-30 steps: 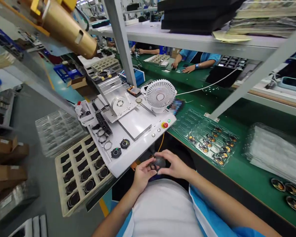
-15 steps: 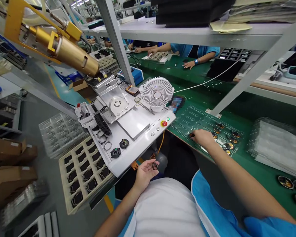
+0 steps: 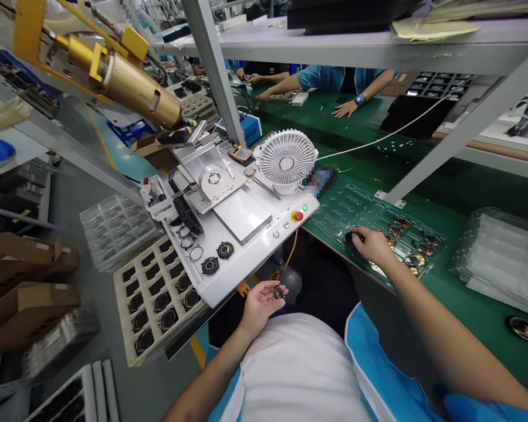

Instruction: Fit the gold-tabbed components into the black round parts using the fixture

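My left hand is in front of my body, its fingers curled around a small dark watch case with a ring-like edge. My right hand pinches a small dark round part over the clear plastic tray on the green bench; the fingers partly cover this part. Several round watch parts with a coppery shine sit in the tray's right side. On the white machine base lie two black watch backs and some thin metal rings.
A white fan stands at the back of the machine base, near a red stop button. A gold cylinder hangs at upper left. A cream tray holds round watch parts. Clear trays are stacked right. Co-workers' arms show across the bench.
The view has shifted slightly. My right hand stays at the tray, and the dark part at its fingertips shows more. My left hand keeps hold of the watch case, which has tilted a little.
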Available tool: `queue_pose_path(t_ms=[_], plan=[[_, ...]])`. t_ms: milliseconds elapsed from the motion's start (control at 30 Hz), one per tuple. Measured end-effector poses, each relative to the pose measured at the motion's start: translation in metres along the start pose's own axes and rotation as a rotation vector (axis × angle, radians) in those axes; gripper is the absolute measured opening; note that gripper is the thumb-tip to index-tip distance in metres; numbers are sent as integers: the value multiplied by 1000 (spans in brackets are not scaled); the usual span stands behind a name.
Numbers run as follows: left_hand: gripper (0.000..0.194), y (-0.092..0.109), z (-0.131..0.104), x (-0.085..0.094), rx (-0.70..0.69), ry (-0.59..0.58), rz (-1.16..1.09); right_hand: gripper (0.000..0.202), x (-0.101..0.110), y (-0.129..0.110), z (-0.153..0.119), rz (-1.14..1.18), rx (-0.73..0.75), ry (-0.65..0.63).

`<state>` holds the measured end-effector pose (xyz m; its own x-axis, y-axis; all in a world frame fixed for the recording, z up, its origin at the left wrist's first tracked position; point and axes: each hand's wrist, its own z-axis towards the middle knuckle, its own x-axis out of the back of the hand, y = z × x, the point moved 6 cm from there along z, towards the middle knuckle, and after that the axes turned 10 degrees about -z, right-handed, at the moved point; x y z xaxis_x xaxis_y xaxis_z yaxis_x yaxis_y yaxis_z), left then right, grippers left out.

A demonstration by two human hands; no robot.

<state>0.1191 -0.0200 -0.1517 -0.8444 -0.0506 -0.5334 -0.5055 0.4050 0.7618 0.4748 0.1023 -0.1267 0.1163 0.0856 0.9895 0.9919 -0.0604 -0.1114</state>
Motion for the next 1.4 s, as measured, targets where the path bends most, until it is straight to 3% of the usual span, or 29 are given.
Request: queue_pose_path(t_ms=[100, 267, 333, 433, 600, 700, 767, 900, 1067, 1167, 1267, 1400], plan=[[60, 5, -1, -11, 27, -70, 0, 41, 7, -29, -19, 263, 85, 33], [79, 23, 1, -44, 44, -314, -39, 27, 33, -120, -64, 924, 464, 60], [84, 31, 1, -51, 59, -373, -88, 21, 41, -148, -77, 1012, 553, 72], [84, 39, -1, -49, 98, -404, -118, 14, 50, -170, -87, 1000, 610, 161], [85, 42, -8, -31, 92, -339, -126, 14, 52, -190, -89, 910, 700, 157], [88, 45, -8, -17, 5, -237, -148, 14, 53, -202, -70, 925, 674, 105], [91, 48, -8, -10, -51, -186, -138, 17, 51, -209, -44, 990, 538, 32], [94, 56, -9, -2, -144, -157, -88, 25, 46, -219, 16, 1197, 115, -121], [98, 59, -16, 0, -190, -165, -27, 29, 52, -227, 59, 1188, -64, -123], [94, 58, -23, 1, -258, -149, 51, 34, 51, -217, 53, 1139, -110, -74], [96, 55, -31, 2, -357, -117, 239, 34, 39, -210, 19, 1129, -54, -78], [106, 50, -37, -7, -503, -114, 614, 45, 9, -221, -49, 1231, 174, -372]])
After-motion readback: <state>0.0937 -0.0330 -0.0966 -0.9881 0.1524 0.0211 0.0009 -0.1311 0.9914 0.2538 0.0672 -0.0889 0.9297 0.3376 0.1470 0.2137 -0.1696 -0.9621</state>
